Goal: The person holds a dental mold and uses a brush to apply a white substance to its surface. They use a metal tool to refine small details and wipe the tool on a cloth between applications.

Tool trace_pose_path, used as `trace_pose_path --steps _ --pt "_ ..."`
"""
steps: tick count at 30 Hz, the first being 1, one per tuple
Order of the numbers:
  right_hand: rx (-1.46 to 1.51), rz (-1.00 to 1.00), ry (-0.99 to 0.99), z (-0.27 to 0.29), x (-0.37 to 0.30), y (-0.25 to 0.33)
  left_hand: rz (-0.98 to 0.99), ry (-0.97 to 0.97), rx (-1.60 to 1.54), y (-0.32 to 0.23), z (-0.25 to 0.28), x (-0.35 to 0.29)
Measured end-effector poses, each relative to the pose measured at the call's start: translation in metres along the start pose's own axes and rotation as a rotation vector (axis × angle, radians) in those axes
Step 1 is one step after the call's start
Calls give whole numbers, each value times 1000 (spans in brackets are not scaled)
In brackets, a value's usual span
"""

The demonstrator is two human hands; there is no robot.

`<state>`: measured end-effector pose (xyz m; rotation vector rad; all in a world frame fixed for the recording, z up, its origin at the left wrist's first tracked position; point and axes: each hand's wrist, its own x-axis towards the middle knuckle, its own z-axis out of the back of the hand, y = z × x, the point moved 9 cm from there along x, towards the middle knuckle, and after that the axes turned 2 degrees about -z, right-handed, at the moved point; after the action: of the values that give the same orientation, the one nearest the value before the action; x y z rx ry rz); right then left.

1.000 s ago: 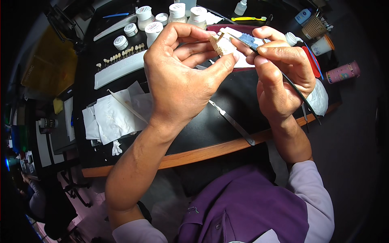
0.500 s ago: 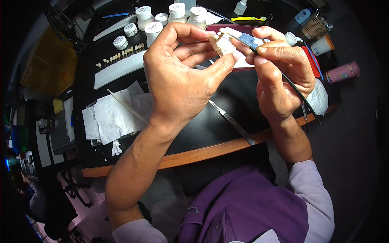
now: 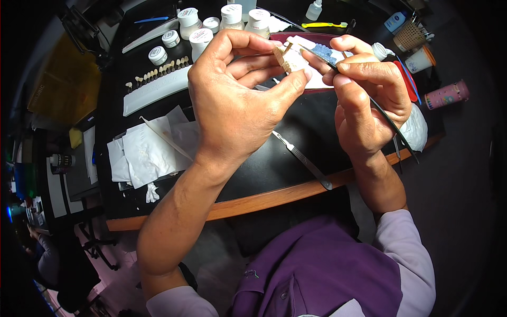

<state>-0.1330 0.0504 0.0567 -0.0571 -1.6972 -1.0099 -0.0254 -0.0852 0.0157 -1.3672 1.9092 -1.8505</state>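
Observation:
Up above the bench, my left hand (image 3: 235, 103) is closed on a small cream dental model (image 3: 284, 59), gripped at its edges between thumb and fingertips. My right hand (image 3: 372, 98) pinches a slender tool with a long dark handle (image 3: 392, 126), held like a pen. Its thin tip points left, close to the model; whether they touch I cannot tell, nor whether the tip is a brush. Behind the hands, a white slab (image 3: 317, 80) and a blue toothed piece (image 3: 324, 51) lie by a dark red tray (image 3: 342, 38), partly hidden by my fingers.
A scalpel (image 3: 304, 157) lies near the wooden bench edge (image 3: 264, 199). To the left are crumpled tissues (image 3: 145, 153) and a tooth shade guide (image 3: 158, 91). White-lidded jars (image 3: 188, 22) stand behind; a yellow toothbrush (image 3: 325, 24) and a pink cup (image 3: 447, 95) sit farther right.

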Motion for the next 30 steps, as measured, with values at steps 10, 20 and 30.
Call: trace_pose_path --steps 10,20,30 --pt "-8 2 4 -1 1 1 -1 0 2 1 0 0" --pt "13 16 1 -2 1 1 0 4 15 1 0 0" --pt "-74 84 109 -1 -1 7 0 -1 10 1 0 0"
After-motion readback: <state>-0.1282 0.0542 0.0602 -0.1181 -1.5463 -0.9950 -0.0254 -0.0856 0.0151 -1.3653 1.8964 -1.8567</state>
